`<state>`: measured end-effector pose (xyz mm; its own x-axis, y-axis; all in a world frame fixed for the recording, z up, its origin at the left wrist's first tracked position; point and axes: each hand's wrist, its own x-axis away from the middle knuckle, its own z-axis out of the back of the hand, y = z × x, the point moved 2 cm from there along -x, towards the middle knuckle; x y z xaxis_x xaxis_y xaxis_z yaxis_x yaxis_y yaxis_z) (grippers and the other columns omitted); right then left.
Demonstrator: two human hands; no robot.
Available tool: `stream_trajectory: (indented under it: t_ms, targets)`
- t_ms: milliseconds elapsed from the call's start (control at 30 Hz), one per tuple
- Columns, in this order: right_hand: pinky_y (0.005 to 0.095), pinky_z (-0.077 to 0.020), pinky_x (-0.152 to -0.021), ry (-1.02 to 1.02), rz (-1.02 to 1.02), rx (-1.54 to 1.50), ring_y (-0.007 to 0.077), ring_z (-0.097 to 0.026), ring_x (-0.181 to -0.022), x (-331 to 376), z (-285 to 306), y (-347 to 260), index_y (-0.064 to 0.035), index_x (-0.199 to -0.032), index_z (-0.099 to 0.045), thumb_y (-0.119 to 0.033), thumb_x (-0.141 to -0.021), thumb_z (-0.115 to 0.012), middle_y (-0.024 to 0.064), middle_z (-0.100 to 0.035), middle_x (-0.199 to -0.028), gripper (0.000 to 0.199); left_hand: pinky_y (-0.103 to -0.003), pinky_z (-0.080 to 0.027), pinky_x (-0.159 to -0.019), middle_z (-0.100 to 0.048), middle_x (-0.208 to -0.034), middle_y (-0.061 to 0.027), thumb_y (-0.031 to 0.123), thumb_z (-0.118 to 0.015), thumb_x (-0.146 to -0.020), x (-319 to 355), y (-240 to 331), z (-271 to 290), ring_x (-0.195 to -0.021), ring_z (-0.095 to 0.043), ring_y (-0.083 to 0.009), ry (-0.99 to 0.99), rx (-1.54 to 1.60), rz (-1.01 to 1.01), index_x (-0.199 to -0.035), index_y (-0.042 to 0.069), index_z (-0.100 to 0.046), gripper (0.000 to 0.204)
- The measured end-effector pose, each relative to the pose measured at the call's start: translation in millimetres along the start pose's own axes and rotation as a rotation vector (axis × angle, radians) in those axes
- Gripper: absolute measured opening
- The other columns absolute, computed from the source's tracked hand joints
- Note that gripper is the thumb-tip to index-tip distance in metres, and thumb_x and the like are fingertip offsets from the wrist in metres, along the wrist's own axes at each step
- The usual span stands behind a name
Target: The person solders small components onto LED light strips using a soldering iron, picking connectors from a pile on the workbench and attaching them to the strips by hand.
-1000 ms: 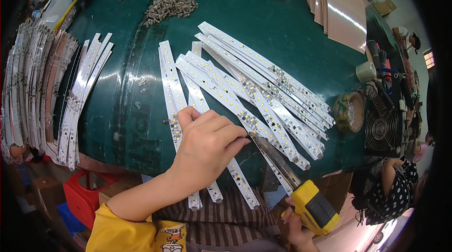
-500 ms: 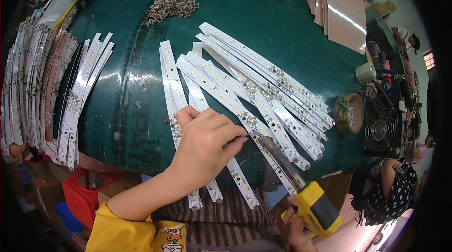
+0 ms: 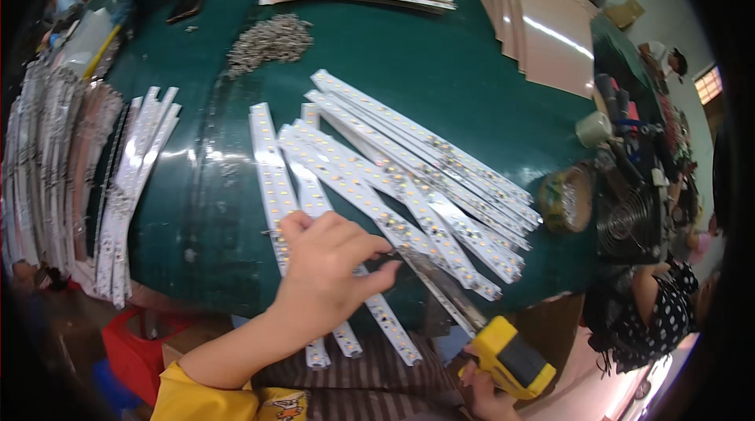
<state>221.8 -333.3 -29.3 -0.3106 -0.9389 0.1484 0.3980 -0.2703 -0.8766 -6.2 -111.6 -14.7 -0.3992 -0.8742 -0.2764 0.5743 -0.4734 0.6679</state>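
Observation:
Reaching in from the lower left, my left hand [image 3: 322, 264] lies over several white LED strips [image 3: 385, 220]. Its thumb and index finger curl around the end of a narrow grey blade, with a small gap between the two fingertips. A small metal piece shows by the curled fingers on its left side. The blade [image 3: 440, 283] runs slantwise down to a yellow and black tape measure [image 3: 515, 358], close beside one LED strip. At the lower right, my right hand [image 3: 487, 393] wraps around the tape measure's lower left side; part of this hand is hidden behind the case.
A heap of small metal parts [image 3: 271, 42] lies on the green table [image 3: 212, 209]. More strips stand bundled at left [image 3: 47, 161]. Tan boards [image 3: 546, 28] lean at the far right, above a tape roll [image 3: 566, 197] and a fan [image 3: 629, 224]. Another person [image 3: 645, 311] sits at right.
The whole view has shifted, so the table and its things appear lower and a little further left. My left thumb and index fingertips are slightly further apart. The tape measure stays in my right hand.

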Motion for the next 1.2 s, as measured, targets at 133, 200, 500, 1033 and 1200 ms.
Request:
stream_trajectory:
  t_ms: [133, 200, 500, 1033, 1200]
  targets:
    - [0.0272, -0.0485, -0.068, -0.054, -0.081, -0.093, 0.0127, -0.059, -0.076, 4.1, -0.3, 3.8, -0.0011, -0.108, -0.063, -0.016, -0.1, -0.06, 0.0027, -0.064, -0.087, 0.018, -0.043, -0.03, -0.082, -0.063, -0.079, 0.0044, 0.016, -0.082, -0.072, 1.1, -0.2, -3.5, -0.082, -0.058, -0.0176, 0.004, -0.035, -0.013, -0.085, 0.014, -0.07, 0.019]
    - [0.0267, -0.0481, -0.069, -0.043, -0.125, -0.122, 0.0127, -0.058, -0.076, 7.2, 2.5, 4.0, -0.0014, -0.109, -0.063, -0.016, -0.1, -0.061, 0.0024, -0.064, -0.088, 0.018, -0.039, -0.029, -0.08, -0.063, -0.075, 0.0065, 0.014, -0.084, -0.068, -0.7, -1.3, -3.6, -0.078, -0.058, -0.0145, 0.041, -0.056, -0.036, -0.083, 0.014, -0.071, 0.02]
    - [0.0287, -0.047, -0.061, -0.069, 0.05, -0.255, 0.0161, -0.057, -0.065, -5.5, 4.5, 3.2, 0.0039, -0.108, -0.057, -0.014, -0.096, -0.054, 0.0106, -0.061, -0.084, 0.022, -0.041, -0.029, -0.082, -0.063, -0.075, 0.0056, 0.014, -0.083, -0.071, -1.0, -0.2, -3.1, -0.079, -0.058, -0.0163, 0.029, -0.016, -0.005, -0.081, 0.014, -0.068, 0.018]
    - [0.029, -0.0471, -0.054, 0.032, 0.039, -0.352, 0.0171, -0.058, -0.062, -1.3, 5.7, -2.5, 0.0018, -0.107, -0.052, -0.032, -0.101, -0.057, 0.017, -0.062, -0.097, 0.035, -0.042, -0.029, -0.083, -0.064, -0.074, 0.005, 0.015, -0.082, -0.071, -2.9, -0.8, -0.5, -0.079, -0.058, -0.0163, -0.011, 0.004, 0.02, -0.08, 0.013, -0.07, 0.015]
    - [0.0275, -0.046, -0.055, 0.035, 0.02, -0.228, 0.0151, -0.058, -0.062, -4.2, 1.5, -6.4, 0.0039, -0.114, -0.054, -0.042, -0.101, -0.055, 0.016, -0.063, -0.098, 0.048, -0.041, -0.029, -0.083, -0.064, -0.074, 0.0052, 0.016, -0.082, -0.072, -2.9, -0.9, 0.0, -0.079, -0.058, -0.0163, -0.018, 0.005, 0.025, -0.08, 0.013, -0.07, 0.015]
